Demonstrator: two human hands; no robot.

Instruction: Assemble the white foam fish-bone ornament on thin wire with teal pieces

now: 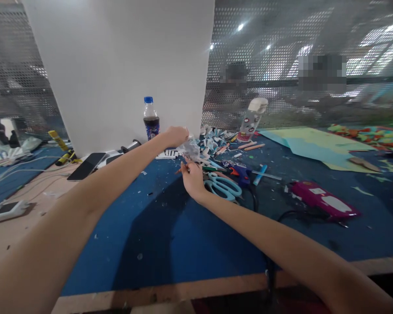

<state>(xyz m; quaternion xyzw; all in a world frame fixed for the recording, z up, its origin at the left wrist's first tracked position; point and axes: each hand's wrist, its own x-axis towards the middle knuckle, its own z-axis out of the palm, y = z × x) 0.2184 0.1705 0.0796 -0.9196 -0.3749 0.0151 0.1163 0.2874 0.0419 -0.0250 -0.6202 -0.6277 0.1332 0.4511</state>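
Both my arms stretch forward over the blue mat. My left hand (pixel 177 136) is closed at the top of a clear plastic bag (pixel 190 149), gripping it. Just below and nearer to me, my right hand (pixel 193 179) has its fingers curled at the bag's lower edge; what they hold is too small to make out. Light blue scissors (pixel 223 186) lie right beside my right wrist. Behind the bag is a heap of white and pale blue paper scraps (pixel 214 139). Small white pieces (pixel 167 154) lie left of the bag.
A cola bottle (pixel 151 120) stands behind my left forearm, before a white board (pixel 124 65). To the right are a blue glue gun (pixel 241 174), a magenta corded tool (pixel 324 200), a tilted water bottle (pixel 251 120) and coloured paper sheets (pixel 314 146). A phone (pixel 87 166) lies left.
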